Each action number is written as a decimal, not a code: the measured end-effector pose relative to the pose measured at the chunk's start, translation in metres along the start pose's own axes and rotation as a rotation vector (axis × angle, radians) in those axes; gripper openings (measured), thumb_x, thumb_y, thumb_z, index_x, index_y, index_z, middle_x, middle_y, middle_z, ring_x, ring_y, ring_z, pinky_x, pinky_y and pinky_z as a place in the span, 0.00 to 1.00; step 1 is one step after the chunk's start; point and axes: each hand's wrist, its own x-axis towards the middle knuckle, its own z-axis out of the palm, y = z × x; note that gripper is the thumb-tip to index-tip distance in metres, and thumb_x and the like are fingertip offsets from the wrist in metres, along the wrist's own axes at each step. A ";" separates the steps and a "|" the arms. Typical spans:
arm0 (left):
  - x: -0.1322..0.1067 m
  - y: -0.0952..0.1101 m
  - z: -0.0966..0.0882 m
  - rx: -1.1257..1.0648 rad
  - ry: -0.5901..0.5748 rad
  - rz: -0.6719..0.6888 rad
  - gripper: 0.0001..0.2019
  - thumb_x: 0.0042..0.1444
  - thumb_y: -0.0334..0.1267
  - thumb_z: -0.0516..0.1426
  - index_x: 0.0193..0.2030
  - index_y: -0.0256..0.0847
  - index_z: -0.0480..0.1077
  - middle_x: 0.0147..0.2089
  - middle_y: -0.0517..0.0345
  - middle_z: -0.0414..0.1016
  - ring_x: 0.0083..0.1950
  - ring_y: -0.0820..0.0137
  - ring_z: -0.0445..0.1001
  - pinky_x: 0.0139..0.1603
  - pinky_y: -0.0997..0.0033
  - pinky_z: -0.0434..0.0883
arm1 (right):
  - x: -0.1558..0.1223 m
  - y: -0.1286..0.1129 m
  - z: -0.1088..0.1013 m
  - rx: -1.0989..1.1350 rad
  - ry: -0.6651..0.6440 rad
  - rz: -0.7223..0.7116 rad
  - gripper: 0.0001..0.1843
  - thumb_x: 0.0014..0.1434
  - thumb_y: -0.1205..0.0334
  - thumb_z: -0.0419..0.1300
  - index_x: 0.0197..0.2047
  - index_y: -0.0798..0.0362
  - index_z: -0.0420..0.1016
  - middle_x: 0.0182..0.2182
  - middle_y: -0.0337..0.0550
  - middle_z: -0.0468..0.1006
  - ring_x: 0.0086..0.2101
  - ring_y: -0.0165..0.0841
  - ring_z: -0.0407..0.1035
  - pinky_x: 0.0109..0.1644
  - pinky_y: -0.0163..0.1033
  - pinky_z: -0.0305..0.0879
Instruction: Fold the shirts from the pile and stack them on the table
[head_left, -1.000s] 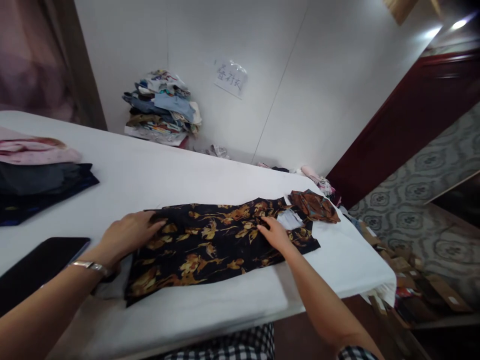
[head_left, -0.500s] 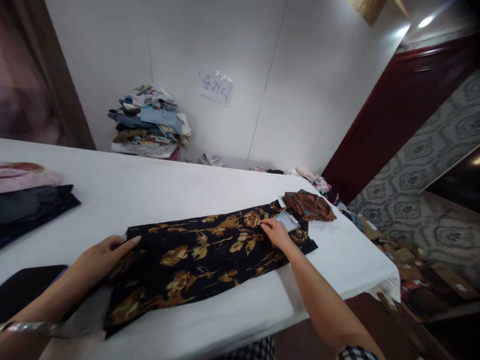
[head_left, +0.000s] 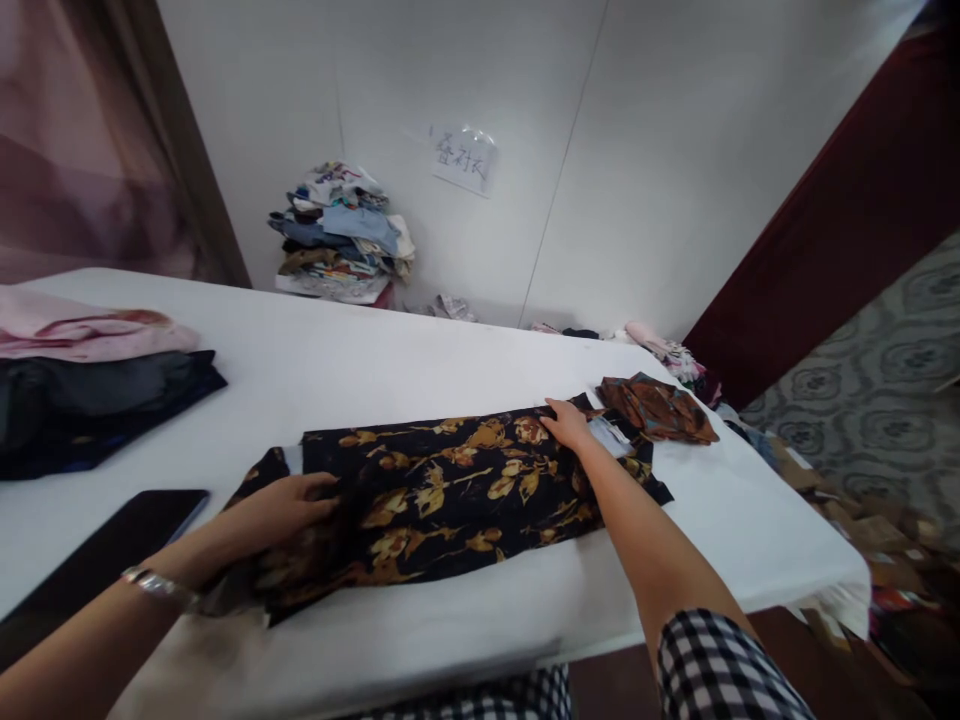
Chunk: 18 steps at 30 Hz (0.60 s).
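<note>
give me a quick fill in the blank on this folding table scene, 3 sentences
1. Both hands rest flat on a black garment printed with ______ flowers.
2. The left hand wears a silver ______ at the wrist.
3. Left of the left arm, a dark ______ lies flat on the white table.

Missing words: gold; bracelet; phone

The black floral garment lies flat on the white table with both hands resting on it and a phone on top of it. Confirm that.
Not quite. In the head view the phone lies on the white table left of the black floral garment, not on it. The left hand and right hand do rest on it.
</note>
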 end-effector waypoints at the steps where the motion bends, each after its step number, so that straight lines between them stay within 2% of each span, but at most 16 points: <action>1: -0.004 0.002 0.000 -0.013 -0.037 0.033 0.24 0.42 0.53 0.56 0.42 0.42 0.76 0.44 0.56 0.81 0.44 0.59 0.78 0.50 0.63 0.72 | 0.000 0.000 0.003 -0.011 -0.018 0.002 0.24 0.59 0.59 0.59 0.59 0.51 0.70 0.59 0.50 0.71 0.60 0.43 0.61 0.64 0.50 0.55; 3: -0.010 0.005 -0.008 -0.036 -0.001 0.023 0.23 0.43 0.54 0.57 0.41 0.41 0.75 0.43 0.53 0.81 0.44 0.58 0.77 0.49 0.61 0.72 | -0.002 0.000 0.008 -0.031 -0.041 0.003 0.21 0.60 0.59 0.58 0.57 0.51 0.71 0.58 0.50 0.72 0.60 0.42 0.61 0.63 0.51 0.56; 6: -0.006 0.005 -0.033 -0.134 0.140 -0.030 0.25 0.48 0.54 0.55 0.48 0.38 0.71 0.39 0.53 0.80 0.37 0.62 0.76 0.40 0.63 0.73 | -0.006 0.000 0.010 -0.050 -0.052 -0.003 0.20 0.62 0.59 0.56 0.56 0.50 0.72 0.58 0.49 0.71 0.60 0.42 0.61 0.62 0.51 0.57; 9: 0.010 0.005 -0.050 -0.100 0.241 0.003 0.21 0.50 0.48 0.55 0.46 0.36 0.72 0.40 0.54 0.80 0.41 0.65 0.76 0.46 0.68 0.71 | -0.010 -0.001 0.010 -0.063 -0.045 0.008 0.20 0.62 0.58 0.55 0.57 0.50 0.72 0.59 0.50 0.69 0.61 0.44 0.60 0.62 0.53 0.57; 11: 0.022 0.004 -0.051 0.022 0.264 -0.039 0.19 0.49 0.46 0.56 0.43 0.34 0.74 0.42 0.50 0.81 0.45 0.63 0.76 0.49 0.68 0.70 | -0.010 -0.002 0.009 -0.065 -0.040 0.022 0.20 0.62 0.58 0.55 0.56 0.49 0.72 0.59 0.50 0.69 0.60 0.44 0.60 0.62 0.53 0.57; 13: 0.031 0.001 -0.045 0.094 0.263 -0.082 0.22 0.50 0.49 0.55 0.44 0.34 0.75 0.46 0.46 0.80 0.48 0.60 0.76 0.52 0.67 0.69 | -0.007 -0.005 0.005 -0.061 -0.032 0.031 0.20 0.61 0.60 0.56 0.56 0.49 0.73 0.58 0.49 0.71 0.59 0.44 0.62 0.61 0.53 0.58; 16: 0.035 -0.007 -0.035 0.110 0.316 -0.123 0.29 0.52 0.56 0.54 0.51 0.34 0.73 0.50 0.43 0.78 0.50 0.56 0.76 0.52 0.63 0.70 | -0.008 -0.016 -0.003 -0.054 0.000 0.030 0.21 0.61 0.60 0.56 0.57 0.51 0.72 0.59 0.50 0.70 0.60 0.44 0.61 0.63 0.52 0.56; 18: 0.031 -0.011 -0.032 0.095 0.348 -0.129 0.32 0.50 0.58 0.56 0.53 0.34 0.71 0.50 0.42 0.78 0.48 0.55 0.77 0.51 0.60 0.72 | -0.018 -0.032 -0.007 -0.004 0.041 -0.027 0.22 0.63 0.58 0.54 0.59 0.52 0.70 0.60 0.51 0.69 0.61 0.42 0.59 0.65 0.51 0.54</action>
